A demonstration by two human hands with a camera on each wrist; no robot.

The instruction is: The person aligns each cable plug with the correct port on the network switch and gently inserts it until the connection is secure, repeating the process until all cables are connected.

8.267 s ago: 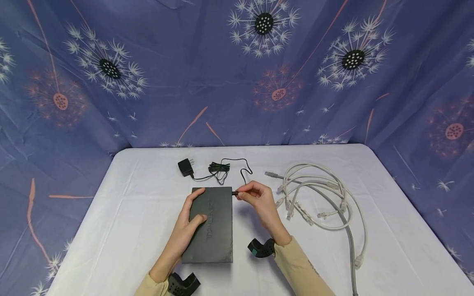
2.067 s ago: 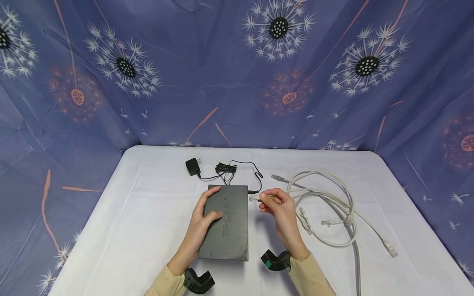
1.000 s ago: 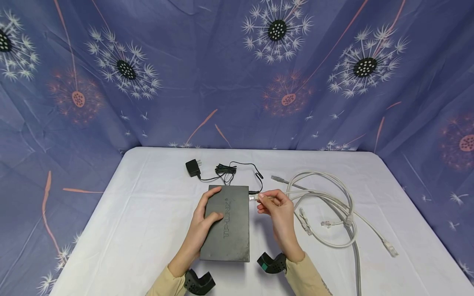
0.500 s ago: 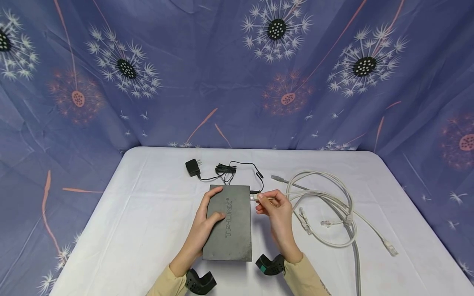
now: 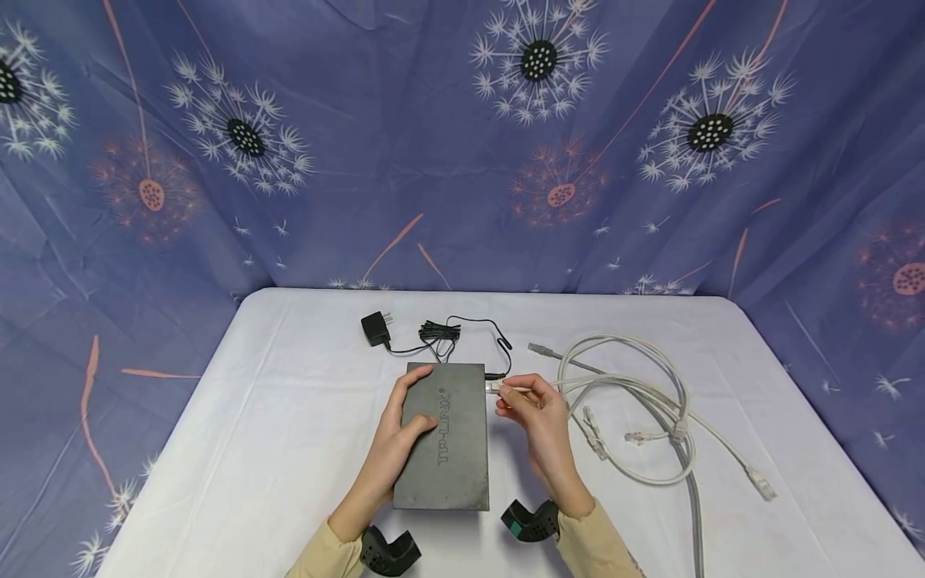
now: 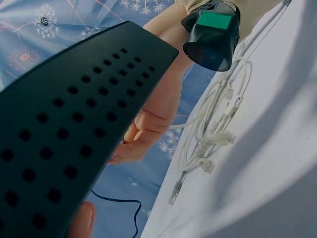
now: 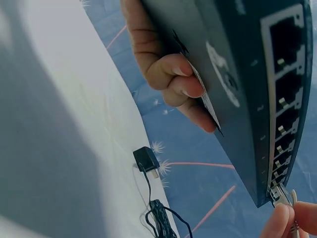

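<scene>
My left hand (image 5: 386,451) grips a dark grey TP-LINK network switch (image 5: 458,474), thumb on the top face and other fingers curled underneath. The switch is held up with its row of ports (image 7: 282,134) facing right. My right hand (image 5: 547,433) pinches the clear plug (image 7: 280,193) of a white Ethernet cable between thumb and finger. That plug sits right at the end port of the row, nearest the far corner; how deep it goes is hidden. Beside it, a black power plug (image 5: 495,376) is in the switch's side.
The black power adapter (image 5: 376,328) and its bundled cord (image 5: 439,331) lie behind the switch. Coiled white and grey network cables (image 5: 679,401) with several loose plugs cover the table's right side. A patterned blue cloth (image 5: 347,160) hangs behind the white table (image 5: 289,417).
Earlier my right hand held the black power plug at the switch. It then took up an Ethernet plug from the coil and moved it left to the port. My left hand keeps its grip.
</scene>
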